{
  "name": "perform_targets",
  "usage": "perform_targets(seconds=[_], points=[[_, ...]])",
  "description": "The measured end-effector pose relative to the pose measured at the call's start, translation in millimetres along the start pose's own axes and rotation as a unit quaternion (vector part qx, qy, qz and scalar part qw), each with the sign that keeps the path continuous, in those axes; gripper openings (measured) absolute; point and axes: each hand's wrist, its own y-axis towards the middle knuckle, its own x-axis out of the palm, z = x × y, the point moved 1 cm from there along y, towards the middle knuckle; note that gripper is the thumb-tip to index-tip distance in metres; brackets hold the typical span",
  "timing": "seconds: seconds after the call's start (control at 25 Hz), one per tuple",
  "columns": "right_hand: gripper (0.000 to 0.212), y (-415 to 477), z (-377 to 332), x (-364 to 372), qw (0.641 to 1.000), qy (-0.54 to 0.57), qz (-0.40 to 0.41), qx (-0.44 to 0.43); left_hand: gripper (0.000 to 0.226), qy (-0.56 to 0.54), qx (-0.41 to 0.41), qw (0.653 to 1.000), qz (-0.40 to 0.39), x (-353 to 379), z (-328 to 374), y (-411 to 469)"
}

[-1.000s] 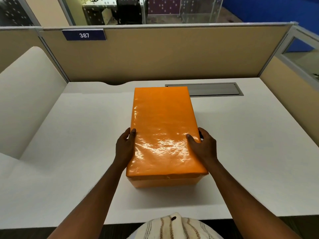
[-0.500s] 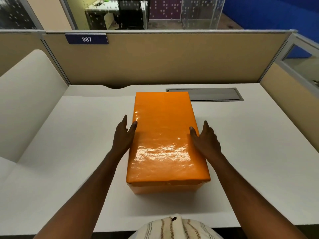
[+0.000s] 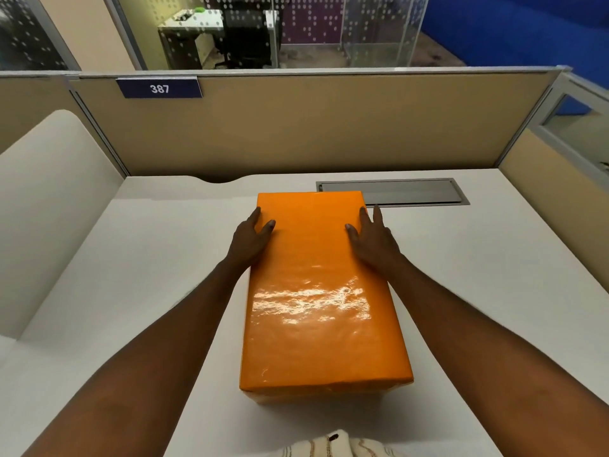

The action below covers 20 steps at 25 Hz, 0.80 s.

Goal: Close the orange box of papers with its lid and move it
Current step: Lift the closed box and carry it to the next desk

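Note:
The orange box (image 3: pixel 321 291) lies lengthwise on the white desk (image 3: pixel 131 275), and its glossy orange lid covers the top. My left hand (image 3: pixel 250 239) rests flat against the box's left side near the far end, thumb on the lid. My right hand (image 3: pixel 372 239) mirrors it on the right side, fingers stretched forward. Neither hand curls around the box. The papers are hidden under the lid.
A grey cable hatch (image 3: pixel 412 192) is set into the desk just behind the box's far right corner. Beige partition walls (image 3: pixel 313 127) close off the back and right, and a cream divider (image 3: pixel 49 192) stands at the left. A striped cloth (image 3: pixel 329 446) shows at the bottom edge.
Both hands slid forward along the box's sides from its middle toward the far end, and the fingers straightened out of their curl. The box stayed in place.

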Motion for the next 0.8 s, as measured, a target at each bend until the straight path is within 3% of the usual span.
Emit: perform_targets(seconds=[0.36,0.8], points=[[0.055,38.4,-13.9,12.0,1.0,0.004,0.023,-0.018,0.056,0.046,0.026,0.998,0.016,10.0,-9.6,33.5],[0.058,46.9,-5.7,33.8,0.998,-0.028,0.059,0.008,0.059,0.056,0.023,0.997,0.042,21.7,-18.2,39.2]])
